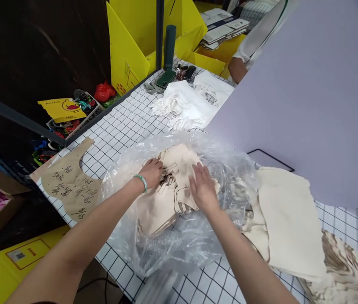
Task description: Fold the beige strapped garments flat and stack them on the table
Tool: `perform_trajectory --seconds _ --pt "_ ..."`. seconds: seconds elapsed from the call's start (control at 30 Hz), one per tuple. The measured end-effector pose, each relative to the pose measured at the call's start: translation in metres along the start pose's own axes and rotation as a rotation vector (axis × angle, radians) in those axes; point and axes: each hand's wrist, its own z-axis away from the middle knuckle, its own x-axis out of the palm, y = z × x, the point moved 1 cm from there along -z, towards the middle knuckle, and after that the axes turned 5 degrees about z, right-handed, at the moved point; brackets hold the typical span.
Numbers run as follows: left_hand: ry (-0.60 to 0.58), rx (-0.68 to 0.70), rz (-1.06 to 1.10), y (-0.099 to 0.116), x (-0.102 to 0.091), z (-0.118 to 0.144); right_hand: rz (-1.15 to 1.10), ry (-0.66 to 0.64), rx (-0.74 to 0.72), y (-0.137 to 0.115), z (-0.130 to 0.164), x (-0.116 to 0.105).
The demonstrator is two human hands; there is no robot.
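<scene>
Just now both hands rest flat on a stack (169, 181) of cream fabric pieces that lies on a spread clear bag (179, 236), near the front edge of the gridded worktop (118, 122). The left hand (151, 172), with a green bangle (141, 182) at the wrist, presses the stack's far-left part, fingers reaching in among the strap-like cut ends; the right hand (202, 188) lies palm down on its right part, fingers spread. Neither is clenched, and neither has closed round a piece (they press rather than grip). The stack sits directly under and between the two, its long axis running from the near left up toward the far right, and both hands are about equally near to it.

Toward the right edge lies a larger cream cloth (288, 219), just beside the bag. At the left edge a brown paper pattern (71, 181) bears handwriting. White pieces (185, 105) are heaped toward the far edge, where another person's arm (237, 67) shows beside yellow boxes (128, 55).
</scene>
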Motion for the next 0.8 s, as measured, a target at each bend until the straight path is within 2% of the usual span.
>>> perform_trajectory --seconds 0.13,0.23,0.3,0.33,0.4,0.5,0.6,0.7,0.8 --pt "0.007 -0.083 0.061 -0.006 -0.008 -0.006 0.19 -0.187 -0.023 -0.002 0.031 0.018" --pt "0.128 -0.147 0.069 0.007 -0.018 -0.023 0.228 -0.16 -0.041 -0.015 0.03 0.014" --pt "0.207 -0.124 0.074 0.018 -0.018 -0.041 0.222 -0.134 -0.12 -0.021 0.025 0.008" --pt "0.203 -0.1 0.072 0.022 -0.015 -0.051 0.218 -0.14 -0.168 -0.022 0.023 0.008" --pt "0.099 -0.075 0.049 0.024 -0.003 -0.069 0.214 -0.181 -0.22 -0.019 0.021 0.014" --pt "-0.025 -0.119 0.003 0.011 0.018 -0.081 0.22 -0.204 -0.183 -0.006 0.022 0.032" --pt "-0.027 -0.133 -0.021 -0.001 0.026 -0.08 0.229 -0.183 -0.168 0.001 0.025 0.04" --pt "-0.037 -0.148 -0.004 -0.001 0.02 -0.081 0.21 -0.217 -0.177 -0.002 0.028 0.032" --pt "0.024 -0.139 0.032 0.005 0.015 -0.09 0.173 -0.169 -0.057 -0.002 0.028 0.024"
